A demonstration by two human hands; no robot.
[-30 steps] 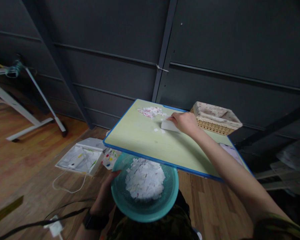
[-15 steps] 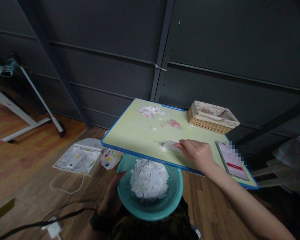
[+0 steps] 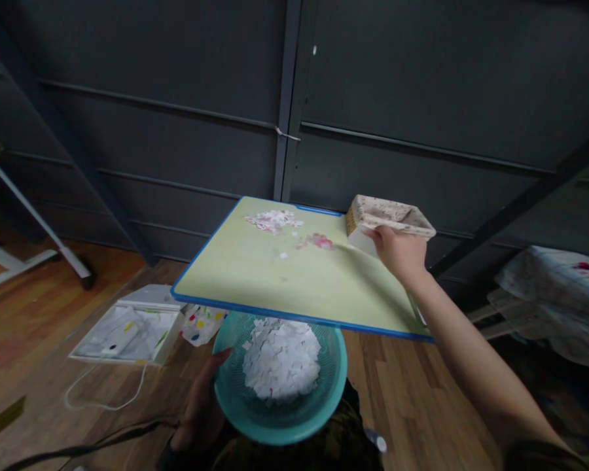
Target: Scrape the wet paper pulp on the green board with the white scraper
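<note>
The right hand (image 3: 400, 254) pinches a flat white card (image 3: 361, 242) at two o'clock on the pale-green, blue-edged tabletop (image 3: 255, 278), before a cloth-lined wicker basket (image 3: 397, 212). At six o'clock, the left hand (image 3: 207, 389) holds a round teal plastic colander (image 3: 339, 376) of white paper scraps (image 3: 282, 360), thumb over the rim, other fingers hidden; a pinkish-white scrap pile (image 3: 273, 222) lies at eleven.

The clothing (image 3: 342, 428) is dark and mottled, the right sleeve (image 3: 535, 454) dark too.
</note>
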